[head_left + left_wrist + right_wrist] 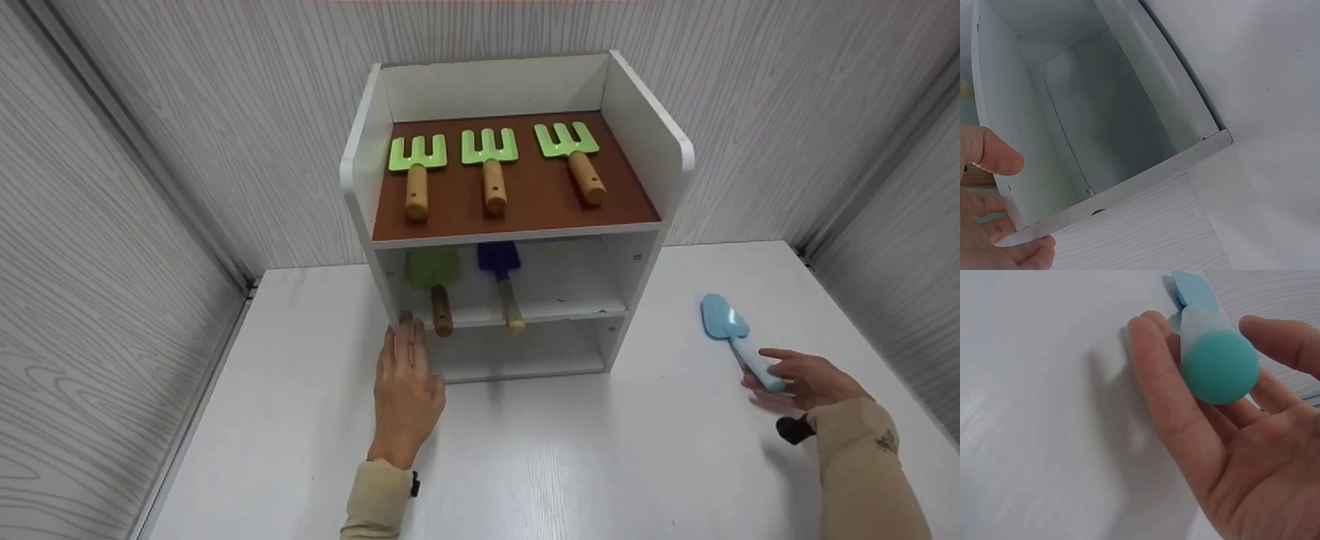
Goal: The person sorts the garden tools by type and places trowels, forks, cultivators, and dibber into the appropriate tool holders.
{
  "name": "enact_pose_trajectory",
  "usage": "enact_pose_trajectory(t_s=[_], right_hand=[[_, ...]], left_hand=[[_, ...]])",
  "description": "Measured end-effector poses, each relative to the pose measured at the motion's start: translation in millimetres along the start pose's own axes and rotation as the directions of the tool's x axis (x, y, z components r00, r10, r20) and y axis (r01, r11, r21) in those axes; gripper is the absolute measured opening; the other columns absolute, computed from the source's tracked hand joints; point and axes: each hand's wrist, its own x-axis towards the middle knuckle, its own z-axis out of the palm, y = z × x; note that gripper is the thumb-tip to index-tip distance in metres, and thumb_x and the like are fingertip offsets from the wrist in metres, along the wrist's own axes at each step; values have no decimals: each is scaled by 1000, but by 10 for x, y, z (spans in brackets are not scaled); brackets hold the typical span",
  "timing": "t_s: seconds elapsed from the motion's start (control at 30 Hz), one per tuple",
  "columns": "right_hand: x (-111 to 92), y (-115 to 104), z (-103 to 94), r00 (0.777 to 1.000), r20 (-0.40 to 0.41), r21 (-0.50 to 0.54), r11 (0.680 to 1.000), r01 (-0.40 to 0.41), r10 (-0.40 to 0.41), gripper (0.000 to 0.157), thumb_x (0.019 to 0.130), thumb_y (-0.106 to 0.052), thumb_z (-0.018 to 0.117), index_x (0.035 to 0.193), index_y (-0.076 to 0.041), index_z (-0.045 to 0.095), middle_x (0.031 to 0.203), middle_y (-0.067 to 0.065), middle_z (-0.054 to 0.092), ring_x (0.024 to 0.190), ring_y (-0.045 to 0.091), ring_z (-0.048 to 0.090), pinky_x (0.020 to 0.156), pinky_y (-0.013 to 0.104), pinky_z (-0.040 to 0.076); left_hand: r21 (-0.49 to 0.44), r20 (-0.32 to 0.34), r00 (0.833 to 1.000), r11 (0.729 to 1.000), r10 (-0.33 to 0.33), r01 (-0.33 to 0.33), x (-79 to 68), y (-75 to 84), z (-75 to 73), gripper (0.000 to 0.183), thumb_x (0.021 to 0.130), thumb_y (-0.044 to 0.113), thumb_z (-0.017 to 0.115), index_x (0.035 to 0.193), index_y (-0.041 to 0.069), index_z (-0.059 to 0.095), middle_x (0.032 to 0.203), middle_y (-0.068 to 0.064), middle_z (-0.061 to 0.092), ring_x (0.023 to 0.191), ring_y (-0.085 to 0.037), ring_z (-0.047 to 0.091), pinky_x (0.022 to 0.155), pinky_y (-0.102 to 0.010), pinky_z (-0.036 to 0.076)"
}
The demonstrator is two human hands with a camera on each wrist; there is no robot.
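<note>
A light-blue toy trowel (722,319) lies on the white table at the right. My right hand (814,379) is around its handle end, fingers fairly straight beside and beneath. In the right wrist view the thumb stands apart from the teal handle end (1219,365). My left hand (407,397) touches the lower left front edge of a white shelf unit (649,112), fingers extended. In the left wrist view its fingers lie on both sides of the side panel (1134,188), with the thumb raised off it.
Three green forks (490,146) with wooden handles lie on the brown top shelf. A green shovel (433,268) and a purple shovel (499,256) lie on the middle shelf, handles jutting over its front. Wood-grain walls (112,225) enclose the table (540,465).
</note>
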Motion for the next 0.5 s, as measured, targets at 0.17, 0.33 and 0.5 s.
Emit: enact_pose_trajectory(t_s=[0.17, 0.33, 0.5], right_hand=[[4, 4, 68, 999, 4, 10, 999, 37, -37, 30, 102, 2, 53, 107, -20, 73, 126, 22, 51, 109, 32, 69, 99, 40, 52], [-3, 2, 125, 988, 122, 64, 994, 83, -90, 34, 105, 5, 44, 112, -9, 74, 117, 17, 62, 111, 32, 68, 97, 34, 52], [6, 29, 223, 970, 205, 72, 990, 119, -132, 38, 105, 6, 39, 118, -4, 73, 120, 20, 65, 112, 31, 68, 96, 35, 53]], left_hand=[[19, -21, 1000, 1000, 19, -19, -11, -12, 2, 70, 78, -9, 66, 143, -17, 41, 149, -32, 41, 131, -55, 43, 107, -59, 40], [22, -29, 999, 999, 28, -27, -9, -16, 13, 71, 76, -10, 67, 142, -17, 42, 148, -32, 41, 131, -55, 43, 106, -59, 41], [11, -15, 1000, 1000, 22, -22, 1, -5, 6, 71, 78, -9, 67, 143, -18, 41, 150, -32, 39, 132, -54, 42, 107, -59, 40]])
